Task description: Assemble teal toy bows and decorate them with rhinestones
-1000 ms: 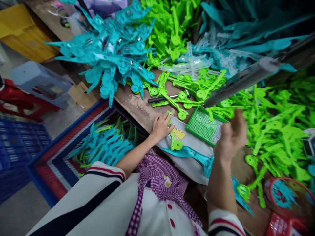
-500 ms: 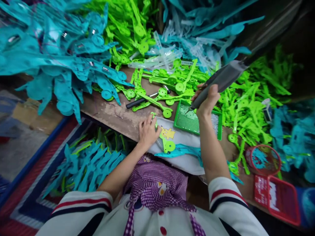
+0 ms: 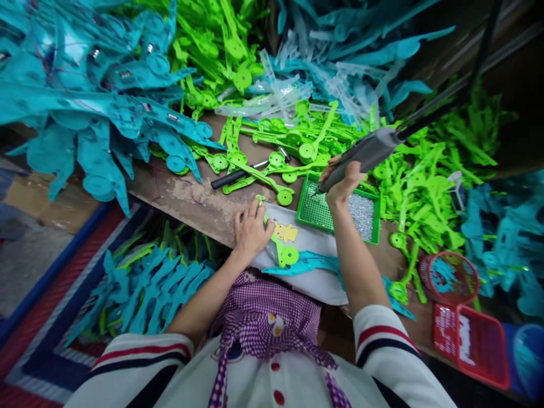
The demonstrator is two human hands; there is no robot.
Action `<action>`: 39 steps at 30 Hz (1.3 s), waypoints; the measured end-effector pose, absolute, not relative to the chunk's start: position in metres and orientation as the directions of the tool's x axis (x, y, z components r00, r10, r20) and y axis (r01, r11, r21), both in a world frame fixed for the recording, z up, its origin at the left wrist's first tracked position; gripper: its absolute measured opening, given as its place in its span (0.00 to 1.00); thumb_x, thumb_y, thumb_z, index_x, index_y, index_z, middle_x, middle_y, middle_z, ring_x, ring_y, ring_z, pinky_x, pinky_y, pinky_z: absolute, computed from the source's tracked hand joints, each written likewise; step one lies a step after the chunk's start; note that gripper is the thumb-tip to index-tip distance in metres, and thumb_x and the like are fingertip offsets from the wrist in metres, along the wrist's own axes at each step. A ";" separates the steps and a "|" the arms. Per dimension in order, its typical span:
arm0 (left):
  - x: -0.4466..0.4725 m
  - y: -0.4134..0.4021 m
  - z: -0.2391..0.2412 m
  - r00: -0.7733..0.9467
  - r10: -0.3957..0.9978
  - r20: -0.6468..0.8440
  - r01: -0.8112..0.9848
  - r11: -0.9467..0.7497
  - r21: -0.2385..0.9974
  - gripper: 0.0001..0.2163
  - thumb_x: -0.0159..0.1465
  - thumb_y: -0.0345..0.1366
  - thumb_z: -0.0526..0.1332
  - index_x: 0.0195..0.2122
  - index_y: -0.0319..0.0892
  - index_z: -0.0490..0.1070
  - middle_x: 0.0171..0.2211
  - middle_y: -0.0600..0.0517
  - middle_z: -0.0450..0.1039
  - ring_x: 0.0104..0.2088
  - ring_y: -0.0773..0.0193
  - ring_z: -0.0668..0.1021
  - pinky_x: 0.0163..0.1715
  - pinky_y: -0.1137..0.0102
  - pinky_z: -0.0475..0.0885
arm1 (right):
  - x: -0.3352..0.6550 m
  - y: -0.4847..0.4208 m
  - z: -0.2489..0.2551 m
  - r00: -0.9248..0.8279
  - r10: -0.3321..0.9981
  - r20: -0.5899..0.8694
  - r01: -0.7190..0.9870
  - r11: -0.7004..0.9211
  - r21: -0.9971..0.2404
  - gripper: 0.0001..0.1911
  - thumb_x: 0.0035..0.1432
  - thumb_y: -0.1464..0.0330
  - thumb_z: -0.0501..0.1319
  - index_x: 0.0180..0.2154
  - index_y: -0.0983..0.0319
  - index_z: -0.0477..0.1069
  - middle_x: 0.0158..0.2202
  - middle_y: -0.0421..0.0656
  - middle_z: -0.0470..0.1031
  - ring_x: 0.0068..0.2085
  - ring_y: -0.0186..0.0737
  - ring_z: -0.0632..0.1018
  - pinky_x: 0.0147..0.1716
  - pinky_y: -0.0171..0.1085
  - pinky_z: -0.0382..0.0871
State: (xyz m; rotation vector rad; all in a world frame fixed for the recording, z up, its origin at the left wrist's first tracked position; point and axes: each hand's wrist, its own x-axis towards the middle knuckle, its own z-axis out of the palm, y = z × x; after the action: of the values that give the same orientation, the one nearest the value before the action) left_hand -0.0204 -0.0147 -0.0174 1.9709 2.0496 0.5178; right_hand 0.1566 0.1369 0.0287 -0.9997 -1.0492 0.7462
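Observation:
My right hand (image 3: 343, 186) is wrapped round a grey electric screwdriver (image 3: 368, 154), its thin bit slanting down over a green tray (image 3: 300, 218). Small silvery screws (image 3: 361, 215) fill the right part of that tray; its left part is a perforated grid. My left hand (image 3: 251, 229) rests with curled fingers on a lime-green plastic part (image 3: 287, 255) that lies on a pale cloth (image 3: 317, 243) with a yellow cartoon figure. Just below the green part, a turquoise plastic part (image 3: 306, 262) stretches across the cloth.
A hammer (image 3: 240, 174) lies among loose green parts behind my left hand. Heaps of turquoise parts (image 3: 106, 113) and green parts (image 3: 408, 181) cover the back and right. Red baskets (image 3: 484, 345) stand at the right edge. A bin of turquoise parts (image 3: 140, 289) sits below left.
The screwdriver has moved down and left, its tip now over the tray's grid. More of the screws show. My left hand stays on the green part.

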 end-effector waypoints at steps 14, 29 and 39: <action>-0.022 -0.013 -0.015 -0.008 0.996 0.094 0.926 -0.028 0.377 0.20 0.68 0.39 0.54 0.58 0.38 0.70 0.65 0.40 0.65 0.60 0.47 0.72 0.59 0.53 0.63 | 0.151 0.118 0.071 0.324 0.879 0.350 -0.196 0.424 -0.884 0.36 0.53 0.32 0.44 0.33 0.55 0.68 0.17 0.34 0.57 0.15 0.33 0.63 0.13 0.36 0.55; -0.026 -0.015 -0.014 -0.013 0.997 0.072 0.907 -0.019 0.421 0.19 0.69 0.40 0.53 0.58 0.41 0.71 0.64 0.43 0.68 0.57 0.48 0.74 0.54 0.54 0.66 | 0.148 0.118 0.067 0.314 0.897 0.310 -0.138 0.366 -0.920 0.35 0.48 0.31 0.49 0.27 0.55 0.68 0.16 0.34 0.57 0.14 0.32 0.61 0.11 0.36 0.53; -0.025 -0.014 -0.014 -0.018 0.998 0.062 0.909 -0.009 0.416 0.20 0.69 0.40 0.53 0.58 0.40 0.71 0.64 0.43 0.68 0.56 0.48 0.74 0.54 0.54 0.66 | 0.163 0.129 0.049 0.333 0.886 0.323 0.008 0.340 -0.940 0.37 0.48 0.29 0.42 0.29 0.52 0.66 0.18 0.36 0.56 0.16 0.36 0.63 0.15 0.41 0.54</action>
State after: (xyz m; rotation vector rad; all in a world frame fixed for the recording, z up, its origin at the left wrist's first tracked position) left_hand -0.0247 -0.0144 -0.0138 2.0039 2.0129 0.5044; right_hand 0.1633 0.1289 0.0495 -1.0623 -1.0707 0.7425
